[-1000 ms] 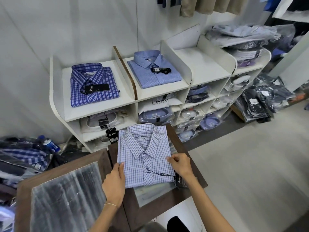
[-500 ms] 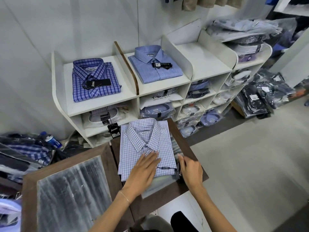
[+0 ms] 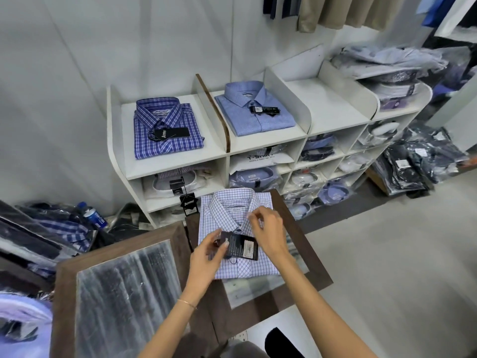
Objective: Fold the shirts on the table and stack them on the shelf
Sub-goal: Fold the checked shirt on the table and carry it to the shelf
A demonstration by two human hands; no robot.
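Observation:
A folded light checked shirt (image 3: 227, 208) lies collar-away on the far end of the wooden table (image 3: 307, 244). A black hang tag (image 3: 242, 245) lies across its front. My left hand (image 3: 206, 257) pinches the tag's left end. My right hand (image 3: 268, 233) hovers over the shirt's right collar point with its fingers curled and blurred; whether it holds anything is unclear. Behind the table stands the white shelf (image 3: 333, 104), with a dark blue plaid shirt (image 3: 165, 127) in its top left bay and a plain blue shirt (image 3: 255, 109) in the bay beside it.
The shelf's third top bay is bare; bagged shirts (image 3: 253, 177) fill the lower cubbies. A glass panel (image 3: 124, 293) covers the near table. Bagged clothes (image 3: 44, 228) and a water bottle (image 3: 93, 215) lie on the left, dark packs (image 3: 418, 164) on the floor at the right.
The hang tag came from the shirt's right edge onto its front. My left hand lifted off the shirt and took the tag's end; my right hand rose toward the collar.

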